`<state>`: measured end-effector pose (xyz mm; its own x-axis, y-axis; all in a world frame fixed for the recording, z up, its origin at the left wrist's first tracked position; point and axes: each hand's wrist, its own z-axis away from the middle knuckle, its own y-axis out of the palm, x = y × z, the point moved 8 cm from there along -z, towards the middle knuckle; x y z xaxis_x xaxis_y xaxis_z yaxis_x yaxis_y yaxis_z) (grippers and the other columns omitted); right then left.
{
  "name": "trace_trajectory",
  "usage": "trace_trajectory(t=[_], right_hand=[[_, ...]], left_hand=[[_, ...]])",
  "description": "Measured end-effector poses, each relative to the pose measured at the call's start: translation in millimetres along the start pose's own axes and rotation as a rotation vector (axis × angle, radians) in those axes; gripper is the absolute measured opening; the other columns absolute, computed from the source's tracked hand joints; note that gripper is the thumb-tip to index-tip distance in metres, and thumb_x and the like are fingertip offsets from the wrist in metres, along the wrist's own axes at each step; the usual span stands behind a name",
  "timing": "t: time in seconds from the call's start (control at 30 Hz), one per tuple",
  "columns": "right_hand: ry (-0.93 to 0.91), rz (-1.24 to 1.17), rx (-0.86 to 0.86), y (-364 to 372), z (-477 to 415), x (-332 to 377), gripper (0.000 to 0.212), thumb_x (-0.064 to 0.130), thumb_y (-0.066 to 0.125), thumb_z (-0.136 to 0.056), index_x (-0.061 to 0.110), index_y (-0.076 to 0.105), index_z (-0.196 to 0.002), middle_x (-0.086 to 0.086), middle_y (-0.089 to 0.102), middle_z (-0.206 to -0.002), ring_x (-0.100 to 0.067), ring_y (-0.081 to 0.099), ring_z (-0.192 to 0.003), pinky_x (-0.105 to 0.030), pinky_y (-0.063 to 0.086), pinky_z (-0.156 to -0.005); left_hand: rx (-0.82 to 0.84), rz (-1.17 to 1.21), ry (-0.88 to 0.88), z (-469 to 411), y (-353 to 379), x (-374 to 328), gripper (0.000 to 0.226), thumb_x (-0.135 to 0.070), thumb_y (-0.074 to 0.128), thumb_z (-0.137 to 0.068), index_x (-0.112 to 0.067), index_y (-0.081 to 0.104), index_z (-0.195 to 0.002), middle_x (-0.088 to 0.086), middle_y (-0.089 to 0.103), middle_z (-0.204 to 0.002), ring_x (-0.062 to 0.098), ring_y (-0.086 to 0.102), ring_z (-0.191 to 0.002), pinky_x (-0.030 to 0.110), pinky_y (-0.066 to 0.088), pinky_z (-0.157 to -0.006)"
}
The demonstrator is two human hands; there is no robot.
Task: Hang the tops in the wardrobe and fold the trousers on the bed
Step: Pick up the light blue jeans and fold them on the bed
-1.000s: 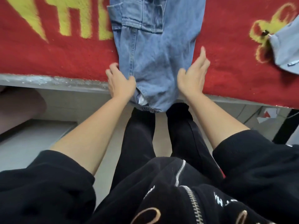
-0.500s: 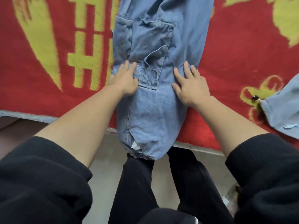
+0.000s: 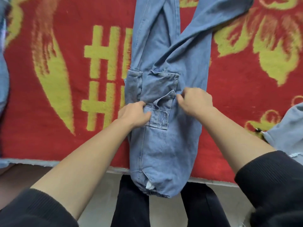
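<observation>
I see the left hand [image 3: 134, 114] gripping the cargo jeans [image 3: 165, 153] at the pocket [image 3: 161, 89]; the right hand [image 3: 195, 102] pinches denim beside it.

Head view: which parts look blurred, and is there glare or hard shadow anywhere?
In the head view the light is soft and even, with no glare and only faint shadows in the folds of the jeans, which are fairly sharp; the red blanket smears toward the left edge, where a pale blue garment is blurred.

Light blue denim trousers [image 3: 165, 145], red blanket [image 3: 65, 46] with yellow pattern, black sleeves [image 3: 270, 182]
</observation>
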<state>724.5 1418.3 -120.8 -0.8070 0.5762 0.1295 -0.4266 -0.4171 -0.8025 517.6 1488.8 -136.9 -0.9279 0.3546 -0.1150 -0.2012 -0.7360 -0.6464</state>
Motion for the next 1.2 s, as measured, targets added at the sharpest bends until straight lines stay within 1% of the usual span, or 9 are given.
trace_trajectory(t=[0.1,0.37,0.47,0.63,0.73,0.9,1.03,1.1,1.2], right_hand=[[0.071,-0.206,-0.039,-10.2,-25.5,7.3,0.043,0.051,0.046,-0.099,0.016,0.054,-0.122,-0.018,0.053,-0.125,-0.040,0.053,-0.117,-0.045,0.042,-0.096],[0.262,-0.032,0.102,-1.6,-66.0,34.8,0.033,0.037,0.058,-0.091,0.011,0.054,-0.110,-0.017,0.059,-0.121,-0.037,0.055,-0.116,-0.040,0.044,-0.083],[0.167,-0.205,-0.020,-52.4,-98.4,65.2,0.003,0.022,0.058,-0.077,0.019,0.056,-0.077,0.000,0.061,-0.087,-0.025,0.060,-0.092,-0.027,0.038,-0.072],[0.209,-1.164,-0.239,-115.3,-191.3,104.1,0.020,0.036,0.064,-0.079,0.025,0.051,-0.089,0.004,0.056,-0.086,-0.014,0.059,-0.079,-0.027,0.053,-0.061],[0.148,-1.300,-0.124,-123.9,-239.0,129.3,0.022,0.039,0.062,-0.082,0.019,0.058,-0.090,0.005,0.055,-0.077,-0.006,0.055,-0.062,-0.023,0.051,-0.057],[-0.278,-0.951,0.291,-153.8,-237.0,219.3,0.026,0.060,0.073,-0.078,0.045,0.071,-0.099,0.008,0.036,-0.114,-0.001,0.038,-0.107,-0.014,0.041,-0.102],[-0.043,-0.708,-0.276,-182.7,-253.4,174.5,0.020,0.031,0.045,-0.085,0.028,0.030,-0.071,0.012,0.035,-0.072,0.000,0.038,-0.063,-0.008,0.030,-0.048],[0.124,-0.683,-0.643,-190.0,-242.4,117.4,0.007,0.035,0.044,-0.074,0.030,0.044,-0.078,0.007,0.048,-0.084,-0.004,0.043,-0.072,-0.008,0.037,-0.064],[0.501,-0.570,-0.821,-166.0,-208.3,25.0,0.068,0.039,0.053,-0.076,0.021,0.043,-0.141,-0.006,0.039,-0.146,-0.018,0.043,-0.131,-0.022,0.026,-0.108]], left_hand=[[-0.313,-0.017,-0.047,-21.6,-60.0,0.1,0.052,-0.062,0.043,-0.091,-0.016,0.065,-0.098,0.012,0.070,-0.104,0.036,0.064,-0.098,0.035,0.041,-0.071],[-0.697,-0.023,0.050,-114.7,-157.7,22.2,0.067,-0.055,0.056,-0.081,-0.009,0.044,-0.129,0.015,0.050,-0.128,0.034,0.047,-0.119,0.048,0.041,-0.091],[-0.708,0.084,-0.072,-149.3,-165.2,76.5,0.081,-0.058,0.047,-0.083,-0.008,0.032,-0.145,0.019,0.031,-0.152,0.033,0.023,-0.144,0.058,0.022,-0.111],[-0.613,-0.007,0.008,-183.1,-139.0,99.8,0.089,-0.067,0.019,-0.094,-0.004,0.004,-0.155,0.020,-0.002,-0.162,0.035,-0.003,-0.150,0.066,0.002,-0.113],[-0.521,-0.007,0.001,-191.1,-138.8,94.9,0.090,-0.068,0.015,-0.093,-0.005,-0.005,-0.154,0.019,-0.011,-0.161,0.035,-0.011,-0.149,0.066,-0.001,-0.112],[-0.420,0.000,0.013,-195.3,-136.2,104.6,0.092,-0.071,0.010,-0.092,-0.007,-0.016,-0.152,0.016,-0.025,-0.159,0.032,-0.023,-0.146,0.065,-0.008,-0.113],[-0.401,0.011,0.007,-197.5,-138.3,107.7,0.093,-0.073,0.009,-0.091,-0.007,-0.017,-0.152,0.016,-0.027,-0.158,0.032,-0.025,-0.145,0.065,-0.008,-0.112],[-0.385,0.012,0.015,-197.7,-137.9,104.8,0.094,-0.074,0.008,-0.090,-0.008,-0.018,-0.152,0.015,-0.028,-0.158,0.032,-0.026,-0.145,0.066,-0.009,-0.112],[-0.368,0.000,0.009,-199.9,-138.7,102.1,0.096,-0.076,0.008,-0.088,-0.008,-0.019,-0.151,0.015,-0.029,-0.157,0.031,-0.027,-0.145,0.066,-0.009,-0.112]])
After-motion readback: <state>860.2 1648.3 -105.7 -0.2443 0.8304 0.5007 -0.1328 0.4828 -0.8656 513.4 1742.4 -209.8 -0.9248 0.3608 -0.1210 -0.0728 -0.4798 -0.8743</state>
